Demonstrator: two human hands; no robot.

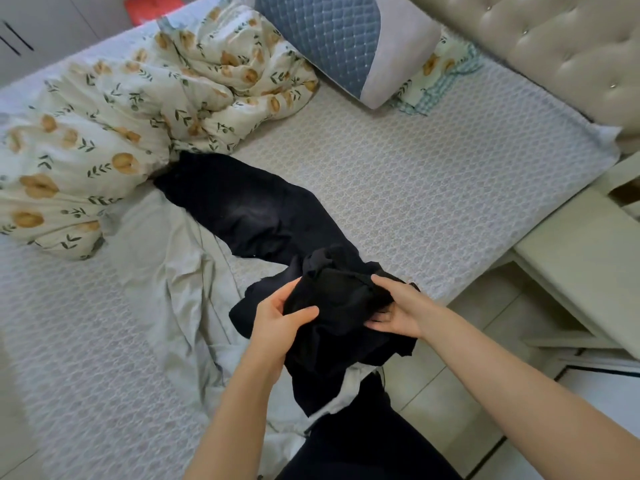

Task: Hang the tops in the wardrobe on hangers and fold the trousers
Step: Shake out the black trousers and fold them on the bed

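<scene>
**Now both hands grip the black garment, its tail trailing up and left**

At the far left stand cupboard doors (41, 26), probably the wardrobe, well apart from the hands across the bed (433, 161). Next comes a heaped floral duvet (114, 109), and below it a pale cloth (162, 268) lies rumpled on the mattress cover.

The black garment (249, 209) starts just at the duvet's edge and runs as a long band diagonally down and to the right, ending in a bunch at the bed's near edge. The left hand (280, 318) grips that bunch from the left, thumb laid over the cloth and fingers curled beneath. The right hand (398, 308) grips the opposite side, thumb over the upper fold and fingers tucked under. Further right are a quilted pillow (339, 39), a tufted headboard (536, 46) and a bedside table (588, 265).

I cannot tell whether the black cloth is a top or trousers, or one piece or two. Its long axis points away from the person, up and left, so the loose end lies on the left hand's side. To spread it out, that hand looks better placed to run along the band while the right keeps the bunch.
</scene>
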